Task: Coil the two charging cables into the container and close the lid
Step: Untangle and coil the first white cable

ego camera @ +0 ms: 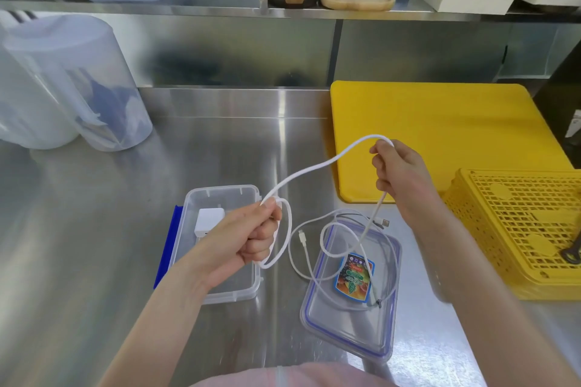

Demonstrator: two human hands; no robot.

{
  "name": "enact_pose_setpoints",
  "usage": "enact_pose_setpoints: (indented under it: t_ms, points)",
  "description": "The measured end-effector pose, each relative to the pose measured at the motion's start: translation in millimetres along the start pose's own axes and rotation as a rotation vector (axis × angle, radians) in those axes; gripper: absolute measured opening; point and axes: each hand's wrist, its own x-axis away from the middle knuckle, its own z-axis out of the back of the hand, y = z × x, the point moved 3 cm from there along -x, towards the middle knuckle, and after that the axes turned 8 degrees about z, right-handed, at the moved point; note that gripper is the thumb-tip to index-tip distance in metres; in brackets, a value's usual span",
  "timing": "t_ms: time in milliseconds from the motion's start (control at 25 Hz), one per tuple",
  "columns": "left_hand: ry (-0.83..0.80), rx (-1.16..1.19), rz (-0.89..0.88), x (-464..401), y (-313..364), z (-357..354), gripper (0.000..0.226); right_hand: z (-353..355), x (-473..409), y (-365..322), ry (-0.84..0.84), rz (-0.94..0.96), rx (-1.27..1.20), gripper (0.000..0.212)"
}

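So the white charging cable point(317, 166) is up in the air right now, arcing from just left of center up to the right of center, and you've got both hands on it. Your left hand point(251, 236) has its fingers curled tight around a small loop of it, which hangs down past your knuckles right over the open container point(220, 289). Your right hand point(399, 176) is higher up and pinches the cable at the top of the arc, with the tail dropping down below your palm to a plug end point(384, 223) that dangles just above the bench point(94, 229). The second cable point(314, 273) is lying loose, sprawled partly across the lid point(349, 339) and partly on the bench, its connector just left of the lid's top corner. The container is clear plastic, sits lower center-left, and has a white charger block point(209, 220) inside near its far end. The lid lies flat to the right of it, apart from it, blue seal around the rim and a colorful sticker point(353, 276) on it. Further out there's a yellow cutting board point(440, 135) at center right, a yellow basket point(528, 229) at the right edge, and clear plastic tubs point(72, 88) at upper left.
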Motion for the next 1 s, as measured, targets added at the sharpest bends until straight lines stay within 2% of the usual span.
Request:
enact_pose_setpoints:
  t_ms: [280,440,520,640,800,1000]
  points:
    - [-0.002,0.003,0.076,-3,-5,-3,0.044,-24,3,5,-0.131,-0.013,-0.087,0.029]
    - [0.052,-0.006,0.075,0,-8,8,0.045,-56,7,27,-0.31,-0.021,0.134,0.022]
    - [0.064,0.001,0.086,3,-12,14,0.044,-66,9,41,-0.376,-0.099,0.162,0.022]
    - [0.076,0.022,0.108,6,-19,21,0.039,-74,10,51,-0.407,-0.214,0.155,0.02]
    - [0.131,-0.033,0.123,4,-26,29,0.036,-73,12,57,-0.406,-0.227,0.157,0.021]
    - [0.271,-0.051,0.097,1,-26,35,0.039,-66,15,69,-0.533,-0.283,0.18,0.036]
